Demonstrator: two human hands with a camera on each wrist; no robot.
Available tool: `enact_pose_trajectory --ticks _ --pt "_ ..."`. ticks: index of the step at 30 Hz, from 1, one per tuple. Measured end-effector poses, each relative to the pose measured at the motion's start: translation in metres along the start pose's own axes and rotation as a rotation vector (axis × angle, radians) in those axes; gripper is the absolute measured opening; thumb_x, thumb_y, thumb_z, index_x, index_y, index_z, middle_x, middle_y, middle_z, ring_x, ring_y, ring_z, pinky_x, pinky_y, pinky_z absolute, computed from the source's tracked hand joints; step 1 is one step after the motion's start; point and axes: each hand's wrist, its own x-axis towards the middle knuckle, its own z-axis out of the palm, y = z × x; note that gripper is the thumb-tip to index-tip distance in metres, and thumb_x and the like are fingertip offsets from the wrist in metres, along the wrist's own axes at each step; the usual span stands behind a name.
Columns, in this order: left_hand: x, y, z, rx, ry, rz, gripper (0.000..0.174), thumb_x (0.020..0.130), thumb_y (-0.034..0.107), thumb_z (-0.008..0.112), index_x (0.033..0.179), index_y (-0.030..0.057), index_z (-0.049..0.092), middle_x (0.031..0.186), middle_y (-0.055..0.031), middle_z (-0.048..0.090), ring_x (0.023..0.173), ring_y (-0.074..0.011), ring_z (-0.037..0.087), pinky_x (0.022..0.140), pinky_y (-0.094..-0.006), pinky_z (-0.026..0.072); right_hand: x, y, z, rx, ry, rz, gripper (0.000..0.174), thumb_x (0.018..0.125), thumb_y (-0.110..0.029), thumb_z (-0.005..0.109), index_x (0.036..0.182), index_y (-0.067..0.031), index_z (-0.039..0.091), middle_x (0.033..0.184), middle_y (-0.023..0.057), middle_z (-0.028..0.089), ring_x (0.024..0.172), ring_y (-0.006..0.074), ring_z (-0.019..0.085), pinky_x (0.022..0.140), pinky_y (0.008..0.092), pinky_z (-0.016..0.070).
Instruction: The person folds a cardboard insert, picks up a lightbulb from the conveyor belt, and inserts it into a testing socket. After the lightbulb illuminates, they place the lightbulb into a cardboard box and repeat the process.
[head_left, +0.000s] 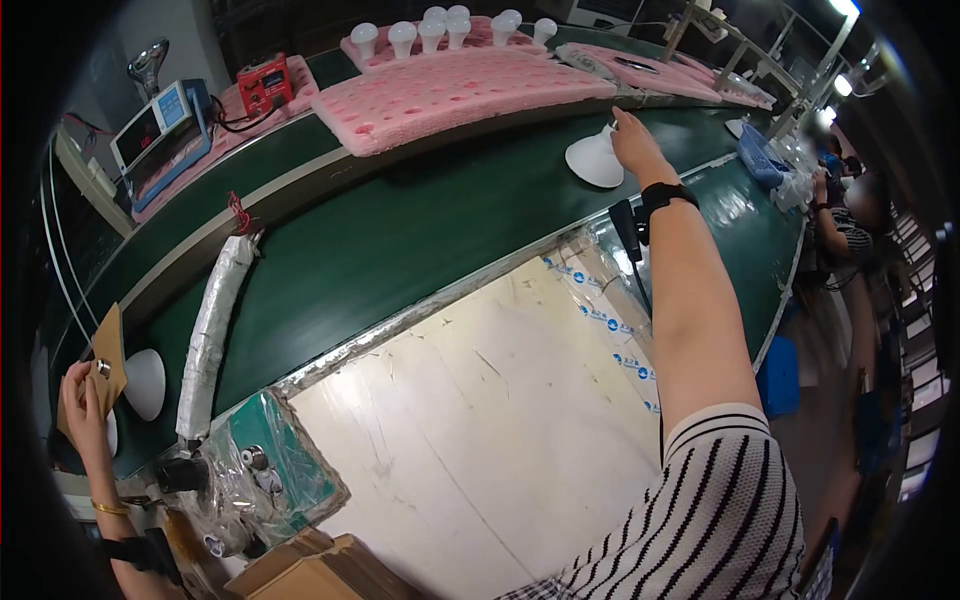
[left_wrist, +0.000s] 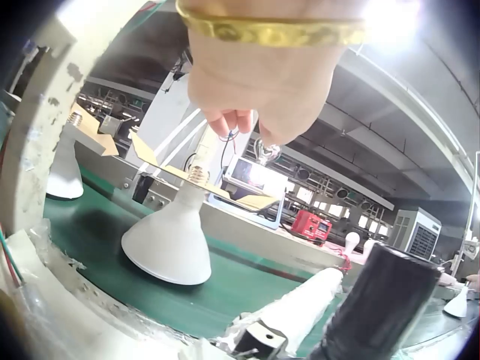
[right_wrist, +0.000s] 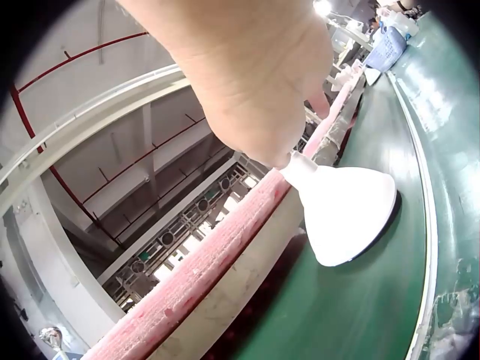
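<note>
At the far right of the green belt, my right hand pinches the narrow neck of a white reflector bulb, its wide face down on the belt. The fingertips at the neck are partly hidden behind the palm in the right wrist view. My left hand is at the far left, fingers loosely bent above another reflector bulb. This bulb stands wide face down, with its threaded metal base poking up through a piece of brown cardboard. In the left wrist view the fingertips are apart from the base.
Pink foam on the raised ledge carries several small round bulbs. A silver-wrapped tube lies across the belt. A blue-edged meter and a red device stand at back left, a blue basket at right.
</note>
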Motion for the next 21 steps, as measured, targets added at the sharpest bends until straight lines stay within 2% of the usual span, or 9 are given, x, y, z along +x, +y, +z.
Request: enact_pose_trajectory --ticks 5,8,10,11,13,15,17,18,21 --pt "-0.010 0.034 0.001 -0.270 -0.012 0.045 0.023 0.104 0.015 0.052 0.122 0.0024 0.061 0.127 -0.0052 0.057 0.113 -0.0144 0.058 0.096 -0.0287 0.0459 -0.033 -0.062 -0.035 -0.001 0.020 0.007 0.034 0.093 -0.022 0.061 0.125 -0.0109 0.056 0.125 0.0167 0.055 0.117 0.0397 0.057 0.096 0.0494 0.0484" --pt "-0.024 0.122 0.010 -0.471 -0.099 -0.174 0.022 0.103 0.015 0.053 0.120 0.0034 0.062 0.126 -0.0039 0.059 0.108 -0.0101 0.058 0.088 -0.0241 0.0460 -0.054 -0.098 -0.047 0.055 0.078 -0.092 0.028 0.089 -0.016 0.067 0.114 -0.0082 0.058 0.112 0.0182 0.056 0.107 0.0392 0.061 0.088 0.0475 0.0518" --pt "-0.034 0.185 0.014 -0.516 -0.179 -0.125 0.022 0.103 0.014 0.053 0.120 0.0041 0.062 0.124 -0.0032 0.059 0.104 -0.0083 0.058 0.083 -0.0204 0.0444 -0.071 -0.125 -0.051 0.348 0.180 -0.299 0.033 0.085 -0.015 0.071 0.115 -0.0042 0.059 0.105 0.0188 0.059 0.096 0.0360 0.063 0.087 0.0440 0.0519" --pt "-0.039 0.214 0.014 -0.577 -0.248 -0.105 0.022 0.102 0.014 0.054 0.119 0.0036 0.062 0.124 -0.0035 0.058 0.105 -0.0094 0.058 0.084 -0.0212 0.0449 -0.084 -0.148 -0.064 0.462 0.149 -0.248 0.029 0.090 -0.013 0.068 0.115 -0.0015 0.057 0.103 0.0153 0.060 0.092 0.0278 0.063 0.084 0.0388 0.0538" --pt "-0.050 0.261 0.015 -0.696 -0.365 -0.063 0.023 0.100 0.012 0.056 0.120 0.0027 0.062 0.123 -0.0043 0.056 0.107 -0.0119 0.057 0.086 -0.0240 0.0462 -0.122 -0.193 -0.090 1.423 -0.164 0.073 0.023 0.096 -0.013 0.063 0.114 0.0001 0.056 0.105 0.0135 0.061 0.093 0.0221 0.065 0.082 0.0344 0.0547" --pt "-0.061 0.291 0.021 -0.809 -0.435 -0.028 0.025 0.098 0.011 0.059 0.122 0.0021 0.061 0.126 -0.0058 0.054 0.110 -0.0152 0.056 0.089 -0.0283 0.0480 -0.172 -0.239 -0.119 1.998 -0.329 0.094 0.021 0.102 -0.011 0.054 0.119 -0.0008 0.050 0.109 0.0122 0.062 0.096 0.0210 0.066 0.086 0.0309 0.0557" --pt "-0.075 0.318 0.027 -0.967 -0.459 -0.063 0.031 0.096 0.010 0.064 0.125 0.0020 0.060 0.130 -0.0072 0.054 0.112 -0.0182 0.056 0.091 -0.0317 0.0491 -0.222 -0.282 -0.159 1.961 -0.674 -0.011 0.032 0.105 -0.018 0.051 0.130 0.0000 0.044 0.123 0.0145 0.057 0.112 0.0224 0.062 0.092 0.0328 0.0541" --pt "-0.082 0.328 0.028 -1.068 -0.461 -0.108 0.035 0.094 0.010 0.066 0.127 0.0021 0.059 0.131 -0.0077 0.054 0.112 -0.0193 0.057 0.092 -0.0328 0.0494 -0.239 -0.293 -0.160 1.902 -0.788 -0.212 0.045 0.105 -0.028 0.052 0.138 0.0003 0.041 0.129 0.0142 0.055 0.122 0.0228 0.057 0.100 0.0339 0.0493" --pt "-0.108 0.315 0.023 -1.047 -0.533 -0.106 0.045 0.089 0.008 0.072 0.131 0.0011 0.057 0.128 -0.0087 0.060 0.113 -0.0190 0.059 0.094 -0.0331 0.0492 -0.270 -0.327 -0.198 1.738 -0.826 -0.366 0.062 0.101 -0.041 0.056 0.147 -0.0034 0.037 0.139 0.0167 0.050 0.133 0.0264 0.048 0.110 0.0387 0.0408"
